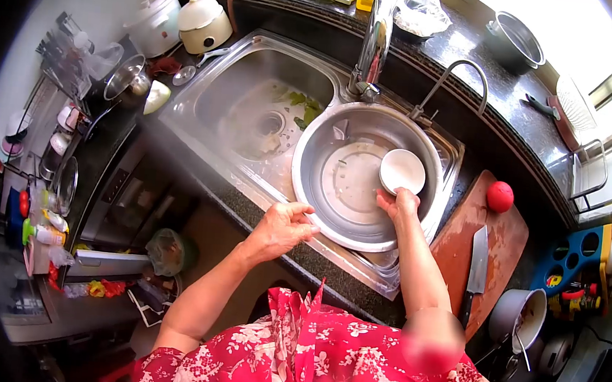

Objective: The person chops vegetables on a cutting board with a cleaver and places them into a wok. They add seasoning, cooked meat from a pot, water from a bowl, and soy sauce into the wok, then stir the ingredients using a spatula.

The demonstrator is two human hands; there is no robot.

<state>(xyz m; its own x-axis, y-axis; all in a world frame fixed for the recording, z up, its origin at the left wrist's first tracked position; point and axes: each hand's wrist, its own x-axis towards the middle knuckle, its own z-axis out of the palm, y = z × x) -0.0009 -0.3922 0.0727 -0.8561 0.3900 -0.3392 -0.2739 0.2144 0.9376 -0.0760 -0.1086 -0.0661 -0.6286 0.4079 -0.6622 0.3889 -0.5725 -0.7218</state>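
Note:
A large round metal basin (309, 158) sits over the right bowl of the steel sink, with some water and small bits in it. Inside it, at the right, my right hand (399, 203) grips the lower rim of a small white bowl (402, 171). My left hand (283, 228) hangs near the basin's lower left rim, fingers partly spread and holding nothing. Green leaf scraps (304, 108) lie in the left sink bowl (243, 124). A chrome faucet (374, 48) stands behind the basin.
To the right lies a brown cutting board (455, 237) with a knife (479, 261) and a red round item (500, 197). A pot (518, 319) stands lower right. White cookers (204, 26) are at the back left. A thin curved tap (470, 63) rises behind the basin.

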